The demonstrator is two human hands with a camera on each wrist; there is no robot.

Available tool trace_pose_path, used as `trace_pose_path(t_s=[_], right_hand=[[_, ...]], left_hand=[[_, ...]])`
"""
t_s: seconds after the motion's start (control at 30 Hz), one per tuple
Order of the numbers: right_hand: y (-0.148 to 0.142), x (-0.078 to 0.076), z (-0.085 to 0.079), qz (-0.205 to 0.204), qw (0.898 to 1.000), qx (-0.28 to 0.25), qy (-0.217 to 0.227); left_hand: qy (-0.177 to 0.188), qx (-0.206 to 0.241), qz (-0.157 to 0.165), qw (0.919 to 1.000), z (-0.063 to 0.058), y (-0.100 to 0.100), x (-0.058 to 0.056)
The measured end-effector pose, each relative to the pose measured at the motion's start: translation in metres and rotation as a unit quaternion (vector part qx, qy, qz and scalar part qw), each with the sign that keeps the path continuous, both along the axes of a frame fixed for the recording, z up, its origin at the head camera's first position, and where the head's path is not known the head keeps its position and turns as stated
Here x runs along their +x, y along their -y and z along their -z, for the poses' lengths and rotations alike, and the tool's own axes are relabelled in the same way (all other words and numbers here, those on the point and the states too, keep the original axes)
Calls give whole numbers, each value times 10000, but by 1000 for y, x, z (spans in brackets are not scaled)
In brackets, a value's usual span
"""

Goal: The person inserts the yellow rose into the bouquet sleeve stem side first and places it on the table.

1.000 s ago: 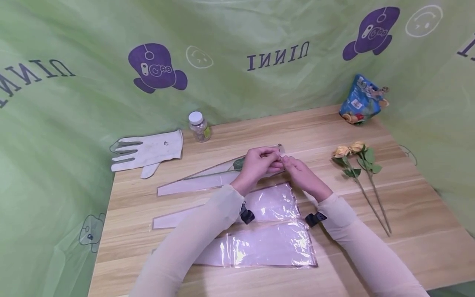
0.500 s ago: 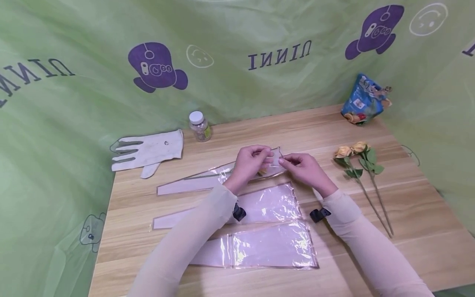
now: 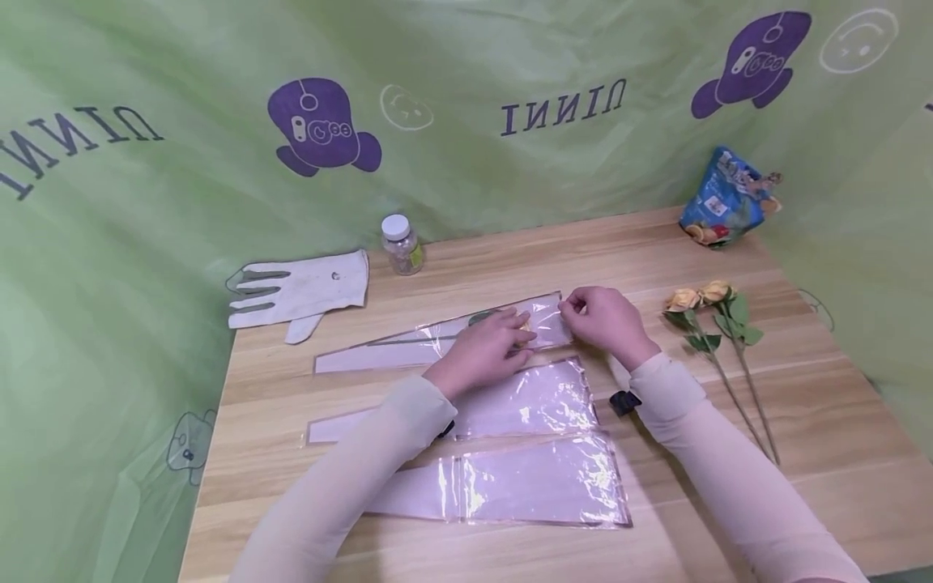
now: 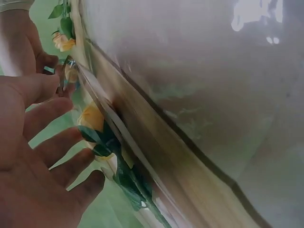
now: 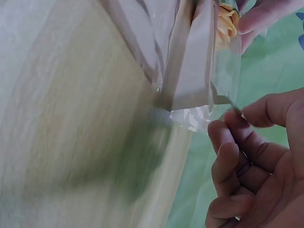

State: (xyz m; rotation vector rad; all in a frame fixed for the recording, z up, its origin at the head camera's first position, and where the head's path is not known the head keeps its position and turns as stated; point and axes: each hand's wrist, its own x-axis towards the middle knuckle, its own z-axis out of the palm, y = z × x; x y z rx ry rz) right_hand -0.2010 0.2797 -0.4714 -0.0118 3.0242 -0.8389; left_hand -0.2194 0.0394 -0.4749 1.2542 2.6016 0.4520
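A clear flower sleeve with a brown border (image 3: 550, 328) lies on the wooden table (image 3: 568, 251), the farthest of three such sleeves, with its narrow end to the left. Inside it there is one yellow rose (image 4: 91, 118), its green stem running toward the narrow end. The right hand (image 3: 601, 320) pinches the edge of the wide end between thumb and fingertips. The left hand (image 3: 490, 348) is over the sleeve near the flower head, its fingers spread and loosely extended; how firmly it presses, I cannot tell. Nearer to the person lie the middle sleeve (image 3: 521, 401) and the nearest sleeve (image 3: 539, 478). To the right are two loose roses (image 3: 683, 300). Farther back stand a white-capped bottle (image 3: 403, 249) and a blue pouch (image 3: 725, 202); a white glove (image 3: 313, 287) lies at the left.
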Motion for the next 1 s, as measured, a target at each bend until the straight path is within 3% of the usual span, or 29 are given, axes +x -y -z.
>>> trace_pose_path(t_s=[0.13,0.4,0.5,0.57,0.67,0.73,0.8,0.87,0.9,1.0], right_hand=[[1,1,-2,41,9999,46,-110],[2,2,-1,-41,9999,-54,129],[0,1,1,66,9975,-660,226],[-3,-1,4,253,9887,-1397,473],[-7,-5,8,599,9596,-2544,1044],[-9,-6,10,785,9406,-2995,1396],[-11,-7,12,868,9304,-3179,1601],[-12,-6,13,831,9309,-3162,1629],[-12,-4,13,765,9359,-3073,1541],[-11,10,11,491,9636,-2467,901]], left_hand=[[-51,-43,-66,10000,2,1,-1],[59,32,-52,10000,2,4,-2],[-9,91,-8,10000,4,5,-4],[-75,138,10,9999,5,7,-6],[-123,188,-13,9997,6,9,-9],[-90,228,-11,9997,6,10,-10],[-16,264,24,9996,6,12,-12],[29,299,79,9995,7,13,-13],[50,346,123,9993,7,14,-13],[1,490,251,9985,8,18,-10]])
